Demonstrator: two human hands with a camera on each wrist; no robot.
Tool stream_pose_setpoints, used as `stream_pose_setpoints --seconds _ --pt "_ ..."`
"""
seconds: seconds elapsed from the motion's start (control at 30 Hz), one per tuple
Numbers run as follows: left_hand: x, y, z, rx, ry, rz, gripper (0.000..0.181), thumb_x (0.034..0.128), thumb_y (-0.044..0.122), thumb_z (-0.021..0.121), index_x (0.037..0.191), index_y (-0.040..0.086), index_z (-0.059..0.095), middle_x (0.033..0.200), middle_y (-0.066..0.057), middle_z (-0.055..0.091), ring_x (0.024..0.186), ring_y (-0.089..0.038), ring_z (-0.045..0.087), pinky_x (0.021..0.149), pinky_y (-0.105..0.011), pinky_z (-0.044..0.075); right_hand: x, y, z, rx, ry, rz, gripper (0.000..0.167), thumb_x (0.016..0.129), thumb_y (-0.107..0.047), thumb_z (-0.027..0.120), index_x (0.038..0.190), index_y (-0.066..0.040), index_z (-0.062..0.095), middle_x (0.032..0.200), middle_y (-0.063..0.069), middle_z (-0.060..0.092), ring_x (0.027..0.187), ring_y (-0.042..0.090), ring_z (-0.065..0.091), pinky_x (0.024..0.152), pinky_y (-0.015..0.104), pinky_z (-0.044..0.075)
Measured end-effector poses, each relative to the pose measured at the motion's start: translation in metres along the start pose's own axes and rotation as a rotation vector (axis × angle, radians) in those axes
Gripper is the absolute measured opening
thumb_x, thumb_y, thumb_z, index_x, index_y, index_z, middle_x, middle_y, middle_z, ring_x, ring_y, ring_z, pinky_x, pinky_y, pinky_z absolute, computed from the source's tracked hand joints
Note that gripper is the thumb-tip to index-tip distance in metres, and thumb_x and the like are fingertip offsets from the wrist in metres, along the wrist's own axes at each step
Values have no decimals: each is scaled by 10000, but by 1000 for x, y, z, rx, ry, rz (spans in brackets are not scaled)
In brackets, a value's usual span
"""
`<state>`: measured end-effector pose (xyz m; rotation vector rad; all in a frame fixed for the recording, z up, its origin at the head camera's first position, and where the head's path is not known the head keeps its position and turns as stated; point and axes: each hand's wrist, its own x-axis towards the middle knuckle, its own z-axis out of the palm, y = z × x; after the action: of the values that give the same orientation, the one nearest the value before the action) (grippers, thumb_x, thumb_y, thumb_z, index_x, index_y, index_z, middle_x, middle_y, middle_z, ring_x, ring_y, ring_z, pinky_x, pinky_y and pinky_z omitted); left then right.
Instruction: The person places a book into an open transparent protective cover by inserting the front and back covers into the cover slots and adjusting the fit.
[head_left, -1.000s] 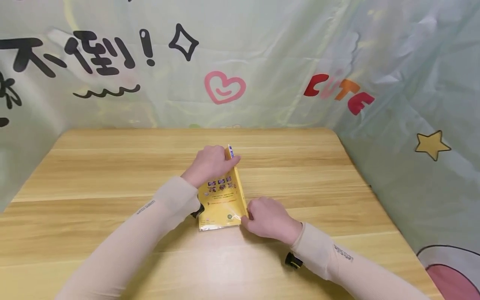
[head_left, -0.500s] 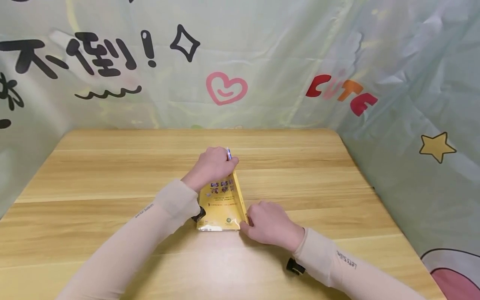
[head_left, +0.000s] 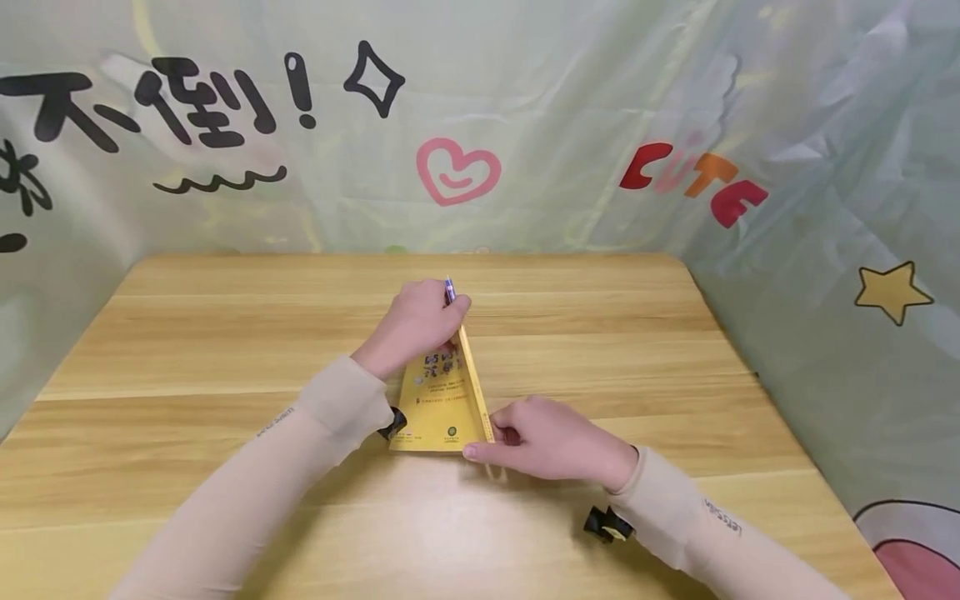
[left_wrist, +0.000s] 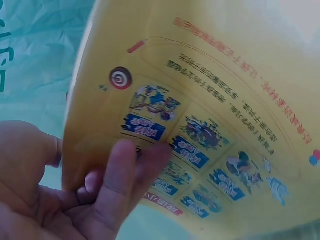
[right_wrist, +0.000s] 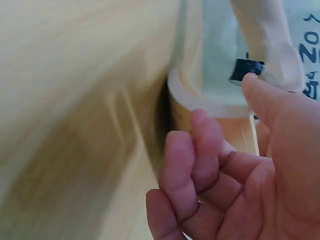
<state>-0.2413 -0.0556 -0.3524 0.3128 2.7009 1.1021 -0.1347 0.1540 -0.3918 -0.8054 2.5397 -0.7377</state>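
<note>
A thin yellow book with printed pictures and text stands tilted on its edge at the middle of the table, its narrow spine side up. My left hand grips its far end, the thumb over the spine side. In the left wrist view, two fingers of that hand lie against the picture-covered face. My right hand is at the near corner, its thumb straight along the bottom edge. The right wrist view shows loosely curled fingertips beside the book's near end, with a gap to the thumb.
The wooden table extends around both hands. A pale printed curtain hangs behind it and along its sides. A black wrist camera hangs below the right cuff.
My right thumb has straightened and moved left along the near edge, loosening from the corner. The left hand and the book's far end have shifted slightly left and away.
</note>
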Motion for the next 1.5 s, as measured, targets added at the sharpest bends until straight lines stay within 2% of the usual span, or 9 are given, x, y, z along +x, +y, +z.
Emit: stream_pose_setpoints --seconds 0.17,0.33,0.53,0.77,0.97,1.13,1.3,1.4,1.5 --pt "-1 -2 -7 -59 12 -2 401 1118 317 482 801 87 569 714 -95 666 631 -208 781 659 -343 653 -2 1 -14 16 -6 -54 389 1037 -505 677 769 -226 633 618 -152 408 558 -7 347 537 194 335" --pt "-2 -2 -14 -93 43 14 390 1110 310 462 810 81 561 722 -89 633 608 -198 765 677 -410 667 -5 8 -25 35 36 -48 309 1048 -479 675 875 -226 716 655 -137 506 579 6 405 552 205 386" --pt "-2 -1 -19 -94 56 31 406 1106 312 449 835 74 635 746 -80 725 623 -237 773 620 -372 637 -7 22 -37 26 95 28 315 1051 -504 661 978 -204 723 819 -106 686 681 73 586 648 247 500" --pt "-3 3 -21 -120 93 57 394 1076 293 443 849 92 694 750 -54 760 606 -214 755 606 -345 626 -9 45 -54 47 181 147 370 1077 -485 626 1178 -141 715 1044 -6 754 898 141 702 811 343 582" --pt "-3 10 -24 -167 99 29 368 1112 323 451 1060 52 694 888 -124 754 648 -209 753 604 -359 651 -14 64 -67 56 256 213 498 1092 -469 603 1353 -47 649 1214 109 743 1077 260 724 930 473 604" --pt "-5 9 -26 -239 93 35 413 1133 353 402 1284 66 657 952 -126 768 692 -217 766 607 -370 646 -16 74 -77 85 294 278 603 1096 -543 553 1426 -40 585 1309 177 714 1161 340 707 978 525 598" --pt "-7 1 -24 -406 52 62 435 1147 372 375 1417 115 598 1027 -131 770 765 -208 780 630 -335 641 -17 84 -86 106 325 329 645 1107 -587 484 1465 -53 532 1413 234 657 1253 414 666 1042 580 564" --pt "-5 -8 -20 -609 -47 80 445 1163 353 351 1491 119 538 1145 -169 761 853 -200 791 695 -330 656 -17 89 -89 111 337 335 642 1117 -568 473 1477 -39 516 1431 251 645 1264 434 659 1056 590 550" --pt "0 -21 -13 -782 -140 44 453 1171 342 333 1543 135 489 1219 -171 749 880 -161 784 703 -284 638 -16 93 -90 109 347 331 629 1125 -551 461 1475 -31 517 1421 262 652 1243 443 671 1030 583 560"
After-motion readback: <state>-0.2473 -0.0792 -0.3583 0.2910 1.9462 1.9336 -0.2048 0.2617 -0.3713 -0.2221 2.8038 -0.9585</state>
